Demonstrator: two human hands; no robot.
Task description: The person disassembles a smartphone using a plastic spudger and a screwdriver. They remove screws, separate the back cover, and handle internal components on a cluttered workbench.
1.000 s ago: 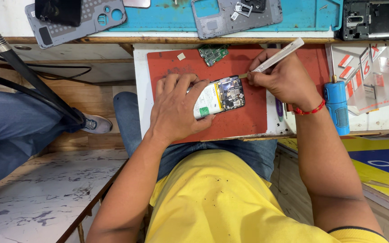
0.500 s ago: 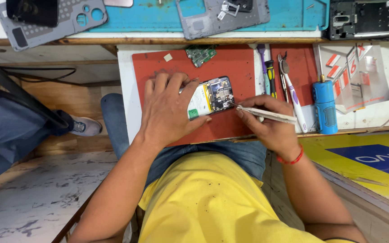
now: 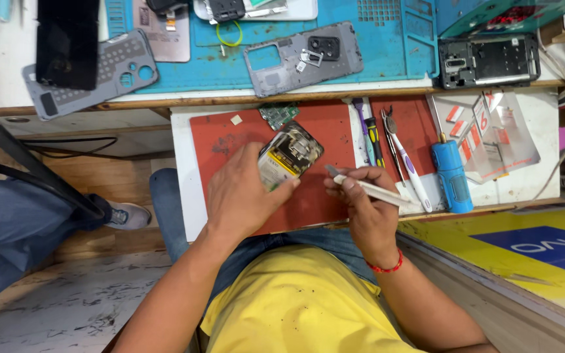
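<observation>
My left hand (image 3: 243,196) grips an opened phone (image 3: 289,155) with its back off, showing the battery and boards, tilted up over a red work mat (image 3: 230,140). My right hand (image 3: 367,209) holds a white flat pry tool (image 3: 369,189) by its middle, the metal tip pointing left toward the phone but a short way from it. A small green circuit board (image 3: 278,114) lies on the mat just beyond the phone.
Screwdrivers, tweezers and a toothbrush (image 3: 408,163) lie right of the mat, beside a blue cylinder (image 3: 451,176). A blue mat (image 3: 387,39) at the back holds grey phone frames (image 3: 302,59). Another person's leg and shoe (image 3: 125,214) are at left.
My right hand came down from the far side of the phone to its near right side, still holding the pry tool. My left hand has tilted the phone up off the mat.
</observation>
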